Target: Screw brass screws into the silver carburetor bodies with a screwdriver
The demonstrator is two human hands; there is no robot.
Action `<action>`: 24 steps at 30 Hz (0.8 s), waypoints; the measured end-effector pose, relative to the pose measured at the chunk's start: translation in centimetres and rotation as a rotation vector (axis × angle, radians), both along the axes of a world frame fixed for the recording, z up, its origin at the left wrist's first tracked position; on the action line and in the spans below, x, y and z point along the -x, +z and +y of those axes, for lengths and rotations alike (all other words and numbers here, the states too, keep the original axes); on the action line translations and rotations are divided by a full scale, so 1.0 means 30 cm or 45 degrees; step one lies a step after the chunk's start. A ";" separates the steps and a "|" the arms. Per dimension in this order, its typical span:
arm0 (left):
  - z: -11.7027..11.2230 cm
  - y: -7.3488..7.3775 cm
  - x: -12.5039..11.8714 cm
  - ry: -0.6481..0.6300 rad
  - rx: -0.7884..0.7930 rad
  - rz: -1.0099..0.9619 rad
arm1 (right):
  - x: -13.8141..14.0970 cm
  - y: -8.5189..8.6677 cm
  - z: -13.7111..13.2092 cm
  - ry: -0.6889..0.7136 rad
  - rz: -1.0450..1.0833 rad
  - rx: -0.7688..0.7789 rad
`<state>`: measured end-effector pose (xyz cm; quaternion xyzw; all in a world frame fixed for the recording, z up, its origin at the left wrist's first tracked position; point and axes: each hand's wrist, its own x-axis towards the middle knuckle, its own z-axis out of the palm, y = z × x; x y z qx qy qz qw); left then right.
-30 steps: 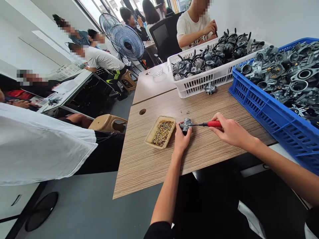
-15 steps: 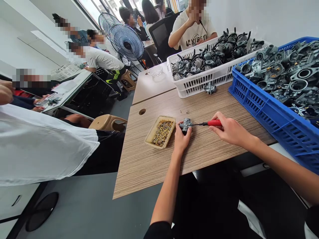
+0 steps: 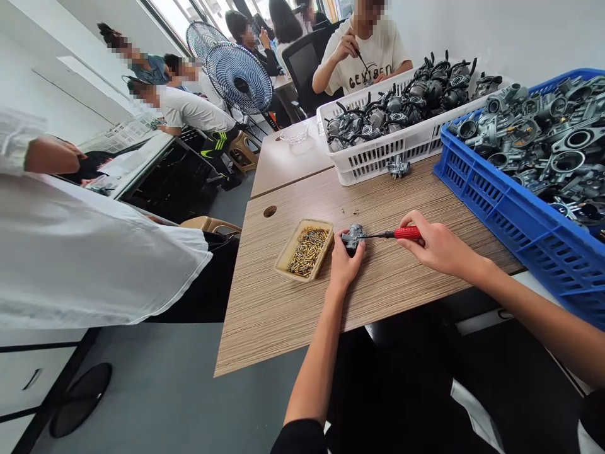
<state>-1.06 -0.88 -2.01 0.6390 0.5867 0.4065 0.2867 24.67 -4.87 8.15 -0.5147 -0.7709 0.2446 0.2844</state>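
Note:
My left hand (image 3: 346,263) grips a small grey metal carburetor (image 3: 353,234) on the wood-grain table (image 3: 265,315). In my right hand (image 3: 432,243) is a screwdriver (image 3: 406,232) with a red handle and a dark shaft. The shaft lies nearly level and its tip meets the side of the carburetor; the exact contact point is too small to make out. Left of my left hand stands a beige plastic tub (image 3: 282,265) holding many small brass-coloured parts. Two tiny brass pieces (image 3: 356,211) lie on the table beyond the carburetor.
A white crate (image 3: 392,165) of carburetors stands at the back, with a single carburetor (image 3: 398,167) before it. A blue crate (image 3: 501,208) full of metal bodies borders the right. Someone in a white shirt (image 3: 94,252) stands close on the left; a co-worker (image 3: 363,57) sits opposite.
The person in white on the left has shifted to the right, nearer the table. The co-worker opposite has lowered their hand and tool. My hands, screwdriver and carburetor have hardly moved.

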 end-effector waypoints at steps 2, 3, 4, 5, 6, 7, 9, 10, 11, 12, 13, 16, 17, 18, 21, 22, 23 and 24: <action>-0.002 0.004 -0.001 -0.024 -0.017 0.009 | 0.000 0.005 -0.005 0.026 0.007 -0.028; -0.003 0.006 -0.002 -0.039 -0.026 0.011 | 0.000 0.008 -0.007 0.027 0.003 -0.035; -0.005 0.008 -0.003 -0.055 -0.034 0.010 | 0.000 0.011 -0.009 0.020 -0.008 -0.036; -0.006 0.010 -0.003 -0.070 -0.039 0.006 | 0.001 0.015 -0.010 0.005 -0.029 -0.035; -0.006 0.011 -0.004 -0.082 -0.039 0.002 | 0.001 0.018 -0.011 -0.016 -0.058 -0.034; -0.007 0.012 -0.004 -0.089 -0.035 -0.001 | 0.002 0.020 -0.011 -0.042 -0.092 -0.037; -0.007 0.013 -0.005 -0.086 -0.022 -0.001 | 0.007 0.022 -0.012 -0.095 -0.158 -0.053; -0.007 0.013 -0.005 -0.080 -0.017 0.001 | 0.010 0.021 -0.012 -0.119 -0.186 -0.064; -0.007 0.013 -0.005 -0.076 -0.015 0.002 | 0.014 0.019 -0.013 -0.141 -0.210 -0.072; -0.007 0.013 -0.005 -0.075 -0.015 0.003 | 0.017 0.017 -0.014 -0.161 -0.233 -0.076; -0.007 0.013 -0.005 -0.076 -0.016 0.003 | 0.021 0.015 -0.015 -0.180 -0.256 -0.078; -0.008 0.014 -0.005 -0.080 -0.014 0.007 | 0.024 0.013 -0.016 -0.218 -0.294 -0.074; -0.009 0.015 -0.005 -0.080 -0.010 0.011 | 0.023 0.015 -0.016 -0.208 -0.288 -0.071; -0.010 0.016 -0.006 -0.078 -0.008 0.015 | 0.019 0.018 -0.016 -0.179 -0.271 -0.067; -0.012 0.018 -0.007 -0.076 -0.009 0.018 | 0.003 0.029 -0.016 -0.001 -0.184 -0.044; -0.012 0.019 -0.008 -0.075 -0.010 0.017 | -0.002 0.032 -0.016 0.055 -0.154 -0.038; -0.013 0.020 -0.008 -0.076 -0.010 0.018 | -0.005 0.034 -0.016 0.095 -0.133 -0.036; -0.013 0.021 -0.008 -0.076 -0.009 0.020 | -0.007 0.035 -0.017 0.117 -0.125 -0.038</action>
